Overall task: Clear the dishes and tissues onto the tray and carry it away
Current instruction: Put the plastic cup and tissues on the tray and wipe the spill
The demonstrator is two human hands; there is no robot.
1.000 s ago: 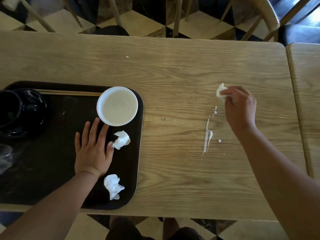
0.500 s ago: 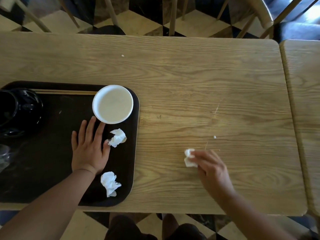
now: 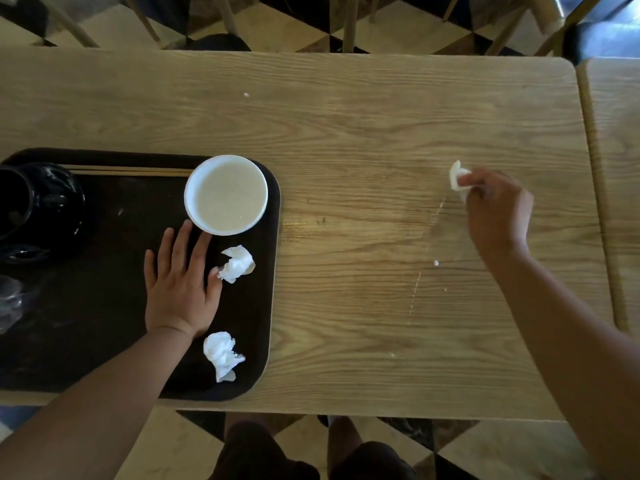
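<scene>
A dark tray (image 3: 104, 341) lies on the left of the wooden table (image 3: 363, 133). On it stand a white bowl (image 3: 226, 195) at its far right corner, a black pot (image 3: 38, 209) at the left, and chopsticks (image 3: 131, 170) along the far edge. Two crumpled tissues lie on the tray: one (image 3: 237, 264) beside my fingertips, one (image 3: 222, 355) by my wrist. My left hand (image 3: 178, 282) rests flat on the tray, fingers spread. My right hand (image 3: 495, 209) presses a wadded tissue (image 3: 457, 176) against the table at the right.
Faint white smears and crumbs (image 3: 435, 262) streak the table near my right hand. A clear glass (image 3: 8, 299) sits at the tray's left edge. A second table (image 3: 616, 168) adjoins on the right. Chair legs stand beyond the far edge.
My right hand has swept the tissue from the far right toward the near edge, then back out to the far right. The white spill has thinned. The left hand stayed put.
</scene>
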